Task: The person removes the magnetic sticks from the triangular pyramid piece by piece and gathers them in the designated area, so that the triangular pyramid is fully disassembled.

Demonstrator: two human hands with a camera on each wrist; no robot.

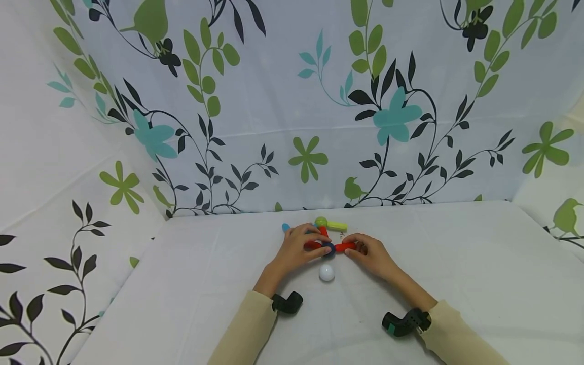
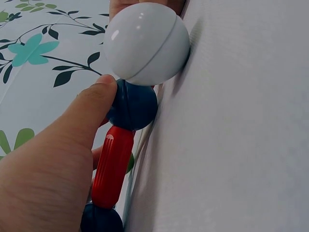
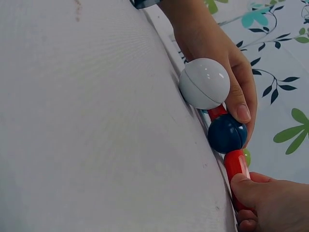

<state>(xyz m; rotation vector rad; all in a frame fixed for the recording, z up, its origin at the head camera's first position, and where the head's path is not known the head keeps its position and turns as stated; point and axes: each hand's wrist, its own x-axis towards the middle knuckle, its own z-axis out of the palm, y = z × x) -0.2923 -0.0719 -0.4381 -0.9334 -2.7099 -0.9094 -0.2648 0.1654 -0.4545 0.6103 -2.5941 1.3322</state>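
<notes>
A dark blue ball (image 1: 328,249) is pinched in my left hand (image 1: 295,248), the thumb on its near side in the left wrist view. One red rod (image 2: 113,166) runs from this ball to a second dark blue ball (image 2: 101,220), partly hidden by the left hand. My right hand (image 1: 373,255) pinches another red rod (image 3: 235,163), whose end meets the first blue ball. Behind the blue ball a further red rod (image 1: 323,231) points away. A larger white ball (image 1: 326,272) sits on the table in front of the blue ball.
Past the hands lie a yellow-green ball (image 1: 321,221) and a yellow-green rod (image 1: 337,226). A light blue piece (image 1: 286,227) shows behind the left hand. The white-covered table (image 1: 205,294) ends at a leaf-patterned cloth (image 1: 274,152) hanging behind it.
</notes>
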